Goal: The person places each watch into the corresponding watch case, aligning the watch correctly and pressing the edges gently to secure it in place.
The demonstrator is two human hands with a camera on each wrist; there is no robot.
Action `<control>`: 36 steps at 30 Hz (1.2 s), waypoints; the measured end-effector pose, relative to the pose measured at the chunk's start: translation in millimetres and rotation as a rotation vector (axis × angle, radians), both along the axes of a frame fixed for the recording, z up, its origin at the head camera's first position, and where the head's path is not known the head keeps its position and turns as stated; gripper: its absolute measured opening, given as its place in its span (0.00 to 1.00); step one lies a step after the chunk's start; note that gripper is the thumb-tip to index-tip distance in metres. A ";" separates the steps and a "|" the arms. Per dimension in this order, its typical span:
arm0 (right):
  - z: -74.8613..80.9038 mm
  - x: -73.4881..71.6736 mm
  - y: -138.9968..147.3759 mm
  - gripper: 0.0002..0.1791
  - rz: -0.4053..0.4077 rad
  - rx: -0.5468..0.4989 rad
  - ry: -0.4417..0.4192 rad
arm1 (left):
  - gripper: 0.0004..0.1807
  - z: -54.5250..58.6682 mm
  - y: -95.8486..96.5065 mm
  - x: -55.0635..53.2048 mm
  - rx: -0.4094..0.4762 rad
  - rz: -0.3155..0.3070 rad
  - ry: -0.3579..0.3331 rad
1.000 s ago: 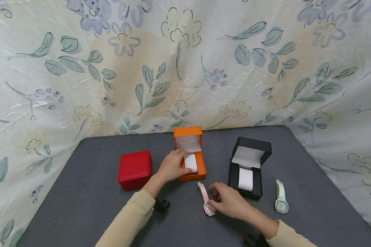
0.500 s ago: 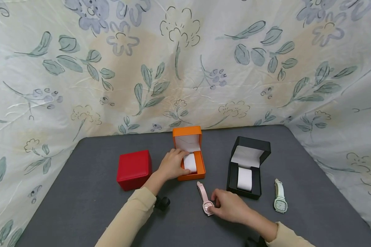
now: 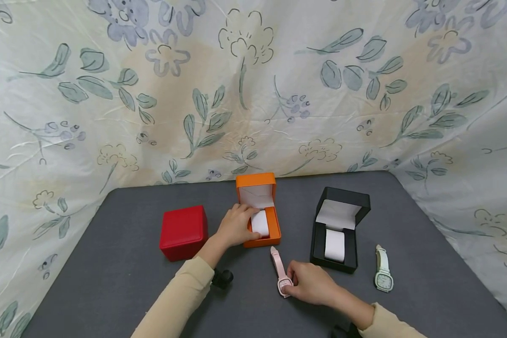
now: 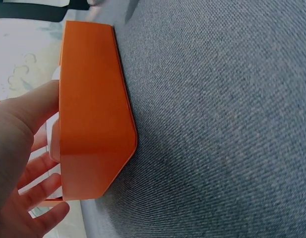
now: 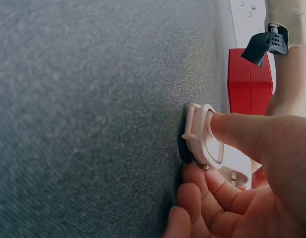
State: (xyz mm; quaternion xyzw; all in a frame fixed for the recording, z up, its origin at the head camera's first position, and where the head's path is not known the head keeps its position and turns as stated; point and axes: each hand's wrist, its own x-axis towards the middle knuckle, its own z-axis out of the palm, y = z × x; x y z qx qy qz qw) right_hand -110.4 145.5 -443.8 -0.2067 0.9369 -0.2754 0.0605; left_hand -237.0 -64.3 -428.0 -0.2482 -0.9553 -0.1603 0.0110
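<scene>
My left hand (image 3: 235, 226) reaches into the open orange watch box (image 3: 274, 223), thumb and fingers on either side of its white cushion (image 3: 260, 223). In the left wrist view, the thumb passes behind the box's front wall (image 4: 91, 109), hiding its tip. My right hand (image 3: 312, 283) pinches the pink wristwatch (image 3: 280, 267) by its case, the strap stretching away toward the orange box. The right wrist view has the thumb (image 5: 237, 130) over the watch face and fingertips beside the crown; the case (image 5: 196, 131) is very close to the table.
A closed red box (image 3: 183, 232) stands left of the orange one. To the right is an open black watch box (image 3: 355, 249) with a white cushion (image 3: 334, 245). A pale green wristwatch (image 3: 382, 270) lies beyond it on the grey table (image 3: 122, 263), backed by floral cloth (image 3: 253, 94).
My right hand has come down onto the pink watch, thumb and fingers drawing together on its case. The watch has shifted very slightly. My left hand stays at the orange box.
</scene>
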 end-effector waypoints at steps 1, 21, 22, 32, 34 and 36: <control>-0.6 -0.4 0.1 0.14 0.004 -0.008 -0.008 | 0.36 -0.2 -0.1 0.0 0.002 0.000 0.002; -3.3 -4.3 0.4 0.10 0.036 -0.157 -0.180 | 0.34 -3.7 -3.4 -0.7 0.086 -0.015 0.087; -3.0 -4.4 0.4 0.10 0.036 -0.160 -0.185 | 0.34 -3.4 -3.6 -0.8 0.095 -0.017 0.093; 3.6 -6.1 1.0 0.09 0.018 -0.179 -0.206 | 0.36 2.1 -4.3 0.9 0.162 -0.014 0.054; 5.1 -6.7 1.8 0.08 0.009 -0.187 -0.208 | 0.35 3.7 -4.8 1.6 0.180 -0.016 0.048; 6.6 -7.3 2.8 0.08 -0.001 -0.192 -0.203 | 0.35 5.4 -5.2 2.2 0.195 -0.019 0.048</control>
